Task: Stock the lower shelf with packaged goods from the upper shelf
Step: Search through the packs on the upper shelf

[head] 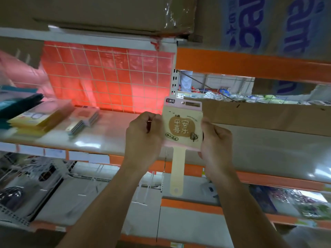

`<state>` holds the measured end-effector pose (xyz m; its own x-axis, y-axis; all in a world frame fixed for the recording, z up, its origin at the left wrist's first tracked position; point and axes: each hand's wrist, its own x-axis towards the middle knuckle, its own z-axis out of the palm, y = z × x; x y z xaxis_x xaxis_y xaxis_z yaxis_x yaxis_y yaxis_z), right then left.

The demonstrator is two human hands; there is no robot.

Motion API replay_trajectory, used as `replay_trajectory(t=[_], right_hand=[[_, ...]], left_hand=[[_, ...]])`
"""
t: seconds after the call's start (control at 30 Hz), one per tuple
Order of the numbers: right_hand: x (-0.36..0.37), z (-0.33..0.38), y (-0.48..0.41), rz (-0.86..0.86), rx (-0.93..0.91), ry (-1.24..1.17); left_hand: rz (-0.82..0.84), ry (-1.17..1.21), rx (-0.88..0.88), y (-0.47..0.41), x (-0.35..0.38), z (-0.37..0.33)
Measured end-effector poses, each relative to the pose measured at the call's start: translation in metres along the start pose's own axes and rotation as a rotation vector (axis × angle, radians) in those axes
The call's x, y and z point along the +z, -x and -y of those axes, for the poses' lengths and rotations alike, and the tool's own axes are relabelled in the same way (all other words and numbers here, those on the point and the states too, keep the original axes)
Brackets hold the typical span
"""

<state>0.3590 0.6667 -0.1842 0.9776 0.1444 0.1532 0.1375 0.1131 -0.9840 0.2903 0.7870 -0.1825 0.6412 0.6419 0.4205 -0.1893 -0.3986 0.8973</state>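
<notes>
Both my hands are raised with one packaged fan [182, 129] held between them, in the air just before the front edge of the white shelf board [116, 127]. My left hand [143, 133] has its fingers curled round the pack's left edge, and my right hand [215, 140] grips the right edge with the thumb lying against the front. The pack stands upright: a pink header card at the top, a cream face with a brown round print, and the pale handle [176, 172] hanging straight down past the orange front rail [268, 179]. Toward the left end of the board lies a stack of yellow flat packs [37, 119], blurred, and just beside it a smaller heap of pale packs [84, 119]. Along the back edge stands a red panel behind a wire grid [107, 77]. A brown cardboard box [268, 115] sits on the board to the right, behind my right hand. Another taped carton [107, 13] rests on the shelf above. Below the rail is the lower shelf [188, 219], where the goods are too blurred to tell
</notes>
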Motion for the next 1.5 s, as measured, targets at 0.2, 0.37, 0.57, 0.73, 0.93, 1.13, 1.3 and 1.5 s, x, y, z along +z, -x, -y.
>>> replay_trajectory(t=[0.2,0.37,0.57,0.73,0.93,1.13,1.3,1.5], right_hand=[[0.027,-0.022,-0.014,-0.005,0.005,0.009],[0.059,-0.038,-0.035,0.025,0.051,-0.018],[0.105,-0.046,-0.052,0.092,0.018,-0.025],[0.128,-0.055,-0.07,0.136,0.006,0.024],[0.164,-0.071,-0.077,0.119,-0.044,0.102],[0.214,-0.087,-0.074,0.086,-0.071,0.136],[0.271,-0.099,-0.069,0.038,-0.12,0.215],[0.323,-0.119,-0.067,-0.014,-0.099,0.37]], left_hand=[[0.002,0.028,-0.053,-0.017,-0.015,0.028],[-0.033,-0.015,-0.093,-0.036,-0.027,0.043],[-0.085,-0.118,-0.115,-0.068,-0.045,0.066],[-0.159,-0.161,-0.098,-0.09,-0.052,0.079],[-0.136,-0.131,-0.135,-0.115,-0.076,0.098],[-0.088,-0.132,-0.125,-0.145,-0.12,0.13],[-0.013,-0.201,-0.139,-0.174,-0.164,0.159],[0.06,-0.173,-0.173,-0.202,-0.205,0.202]])
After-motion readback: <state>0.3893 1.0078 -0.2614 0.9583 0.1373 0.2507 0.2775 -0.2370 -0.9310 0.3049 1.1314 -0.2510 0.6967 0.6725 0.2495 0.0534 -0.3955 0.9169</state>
